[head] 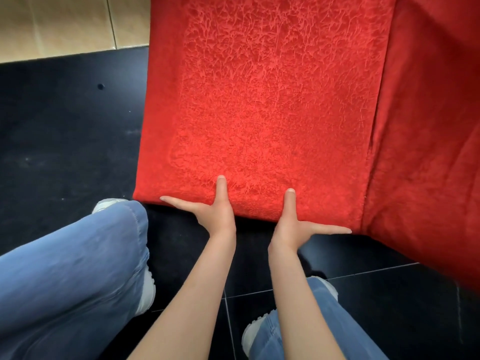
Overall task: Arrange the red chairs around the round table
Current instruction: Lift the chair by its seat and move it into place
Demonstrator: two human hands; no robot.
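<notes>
Dark glossy floor tiles [389,307] cover the lower part of the view, with thin pale joints crossing at the bottom centre; a band of light beige tiles [57,24] occupies the upper left corner. One red chair [272,105] fills the centre and top of the view, seen from directly above its seat, which is covered in red fabric with a crinkled pattern. Its backrest or side panel [428,139] rises along the right edge and is cut off by the frame at the top and right. The chair legs are hidden under the seat, and the round table is out of view. The left hand [210,209] rests against the near edge of the seat, thumb pointing up onto the cushion and fingers extended leftward along the edge. The right hand [298,224] mirrors it just beside, thumb up on the cushion, fingers stretched rightward along the same edge. Both hands are spread flat against the fabric; the fingers overlap edge-on, so only the uppermost one shows clearly. Blue jeans [72,281] cover both legs, the left leg forward beside the chair's left corner. White shoes [148,289] show only partly beneath the trouser hems.
</notes>
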